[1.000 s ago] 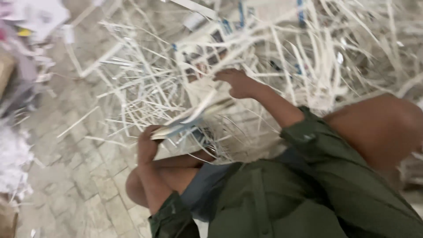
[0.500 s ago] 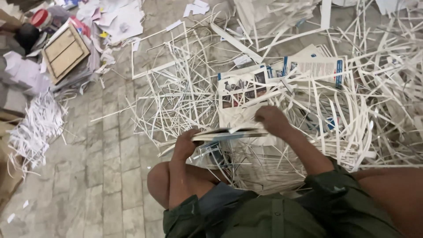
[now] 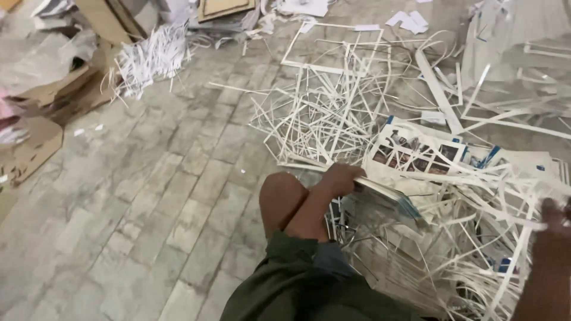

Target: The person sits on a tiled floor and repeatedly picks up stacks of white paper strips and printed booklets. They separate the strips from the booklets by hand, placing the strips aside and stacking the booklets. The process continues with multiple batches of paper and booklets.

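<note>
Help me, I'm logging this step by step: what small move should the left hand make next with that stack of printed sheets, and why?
Probably lift the stack of printed sheets slightly. The left hand grips its near edge, but loose white paper strips lie across the sheets, so a lift should shed them. The right hand is at the frame's edge among strips.

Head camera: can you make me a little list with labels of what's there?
Left hand: grips the edge of a thin stack of printed sheets
Right hand: at the right edge, among paper strips; grip unclear
Knee: bent, beside the left hand
Floor: grey tiles
Photo sheet: lies under strips, beyond the left hand
Cardboard: piled far left
Shredded pile: upper left
</note>
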